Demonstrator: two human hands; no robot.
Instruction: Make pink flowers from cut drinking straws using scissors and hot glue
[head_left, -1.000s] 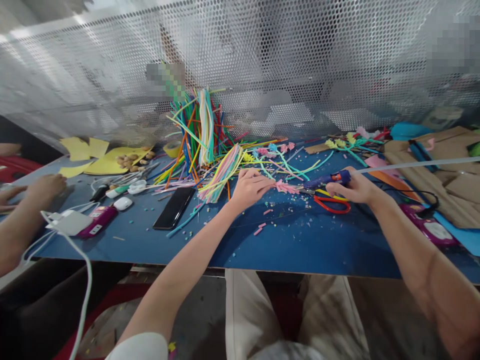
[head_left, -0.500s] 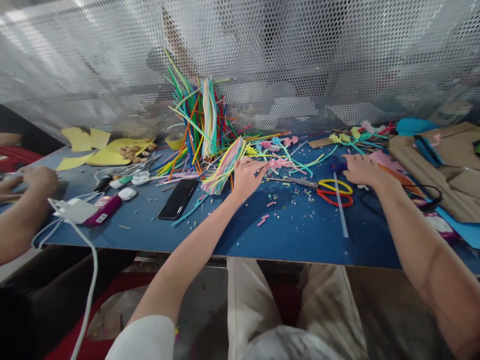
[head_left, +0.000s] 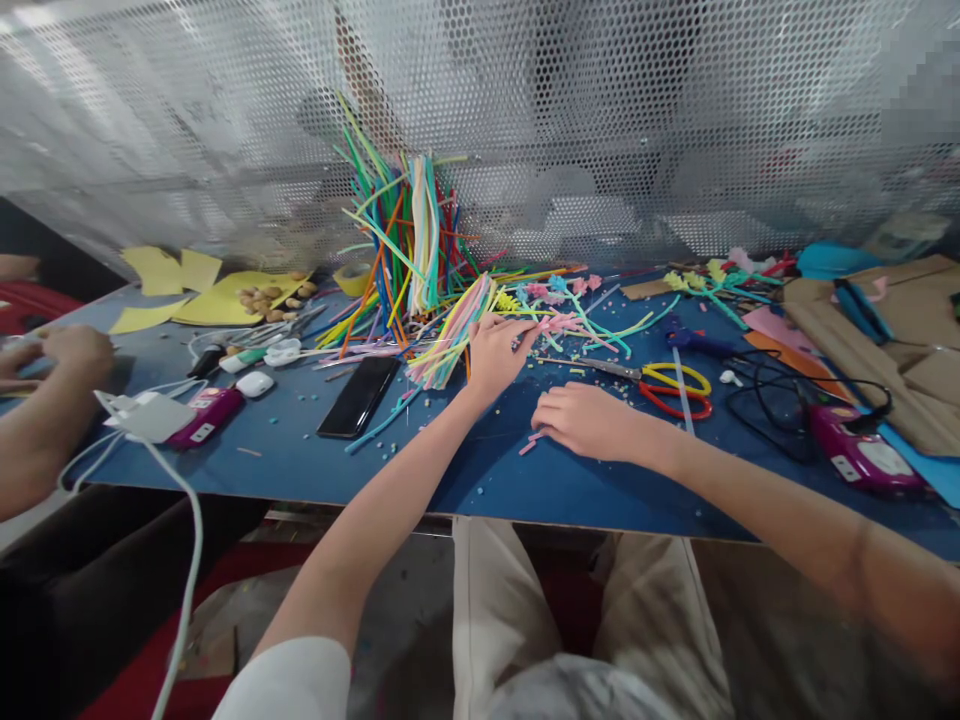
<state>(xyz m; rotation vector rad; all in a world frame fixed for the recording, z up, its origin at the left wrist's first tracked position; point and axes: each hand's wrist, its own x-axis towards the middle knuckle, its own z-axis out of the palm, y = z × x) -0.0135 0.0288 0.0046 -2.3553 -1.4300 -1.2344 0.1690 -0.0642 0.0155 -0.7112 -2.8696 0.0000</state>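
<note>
while my left hand pinches a fuzzy pink piece just beyond the scissors, my right hand is on the near side of them, fingers curled by small pink bits; whether it grips one, i cannot tell. a blue glue gun lies beyond the scissors' handles.

Purple block at right: pale markings on its face, too small to read.
Purple block at left: a whitish patch, nothing legible.
Phone: dark screen, no readable text.
</note>
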